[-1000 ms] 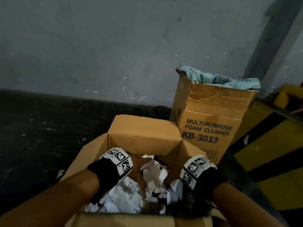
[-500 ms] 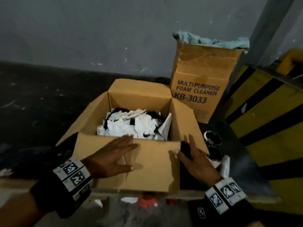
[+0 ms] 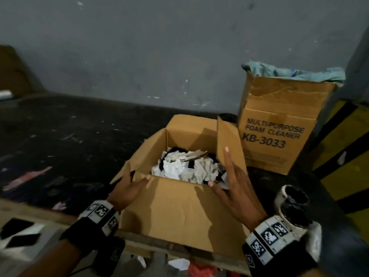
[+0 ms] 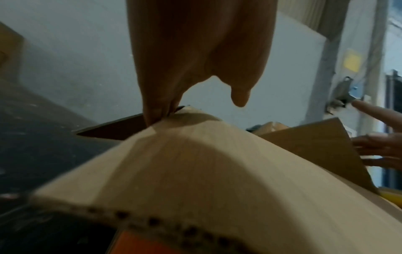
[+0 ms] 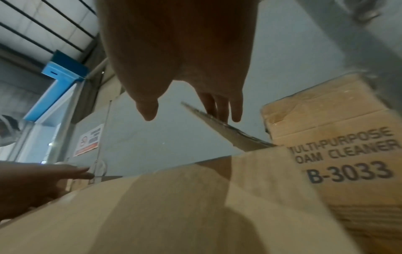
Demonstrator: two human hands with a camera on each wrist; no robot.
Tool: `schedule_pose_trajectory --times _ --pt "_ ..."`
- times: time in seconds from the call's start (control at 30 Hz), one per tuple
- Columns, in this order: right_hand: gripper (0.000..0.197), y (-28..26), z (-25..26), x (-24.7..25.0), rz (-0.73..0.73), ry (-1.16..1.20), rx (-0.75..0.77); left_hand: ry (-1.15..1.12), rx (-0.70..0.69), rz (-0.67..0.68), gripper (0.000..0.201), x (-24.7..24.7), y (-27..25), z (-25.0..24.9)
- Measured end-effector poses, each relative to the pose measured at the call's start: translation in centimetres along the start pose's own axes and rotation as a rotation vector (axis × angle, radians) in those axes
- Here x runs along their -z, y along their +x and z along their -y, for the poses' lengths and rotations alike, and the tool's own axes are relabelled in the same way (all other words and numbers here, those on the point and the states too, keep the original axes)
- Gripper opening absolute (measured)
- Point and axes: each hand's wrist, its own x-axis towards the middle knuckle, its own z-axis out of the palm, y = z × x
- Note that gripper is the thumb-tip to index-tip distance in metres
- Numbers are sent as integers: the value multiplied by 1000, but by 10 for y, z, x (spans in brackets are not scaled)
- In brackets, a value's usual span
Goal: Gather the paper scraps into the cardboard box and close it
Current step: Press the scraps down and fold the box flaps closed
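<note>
**Scraps in, flaps still to fold**

While the paper scraps (image 3: 185, 166) lay heaped inside the cardboard box (image 3: 179, 208), all four flaps were up or splayed, so by my reckoning the gathering was mostly done and the closing had hardly begun. The box sat on the dark worktop (image 3: 69, 140) in front of me, just beside a taller carton (image 3: 279, 132) printed FOAM CLEANER. My left hand (image 3: 127, 186) was at the near left corner, fingers (image 4: 156, 110) hooked over the edge of the left flap (image 3: 139, 150) and thumb stretched along the front rim. My right hand (image 3: 235, 186) lay against the right flap (image 3: 229, 140), which stood nearly upright; its fingers (image 5: 224, 108) were straight and spread, gripping nothing. A few pale bits (image 3: 179, 263) showed below the worktop's front edge; whether they were scraps I had missed I could not tell. What remained, as I judged it, was folding the flaps down.
</note>
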Motion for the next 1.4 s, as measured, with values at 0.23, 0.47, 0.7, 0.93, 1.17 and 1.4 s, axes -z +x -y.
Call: schedule_pose_trajectory --times 0.23,0.47,0.7,0.93,1.17,1.4 --pt "91 19 -10 -43 272 -66 7 -388 -318 -148 112 4 -4 6" --pt "84 15 -14 -51 233 -115 -63 472 -865 19 76 20 13 21" --pt "83 19 -14 -41 354 -127 -62 748 -1165 159 59 35 48 18" --pt "58 91 -37 3 619 -73 -188 788 -787 420 96 31 134 -51" --pt "83 194 -140 15 605 -265 -405 725 -517 355 85 -15 229 -106" --pt "99 263 -198 -13 394 -118 -510 521 -253 282 97 -48 269 -132"
